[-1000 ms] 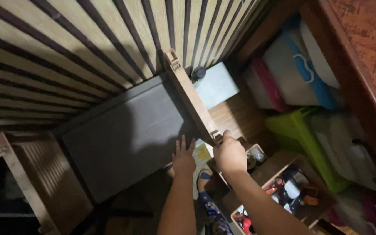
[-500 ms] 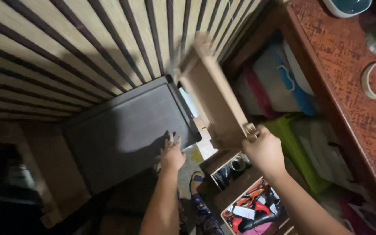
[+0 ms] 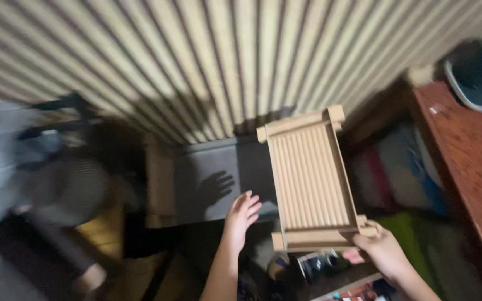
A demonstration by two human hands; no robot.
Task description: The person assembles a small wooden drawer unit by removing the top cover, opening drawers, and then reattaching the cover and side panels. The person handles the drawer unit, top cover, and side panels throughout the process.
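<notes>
My right hand holds the wooden tray by its near right corner, grip closed around the end rail where a side rail pokes out as a stub. The tray sits in the centre right of the frame, lifted clear of the dark mat below it, its ribbed floor facing me. My left hand is open, fingers spread, holding nothing, just left of the tray's near edge and not touching it. I judge the tray light and stiff, since one corner hold carries it. The ribbed floor looks thin, so the framing rails are the places to hold. A one-corner hold lets it twist; a second hold on the opposite rail would steady it.
</notes>
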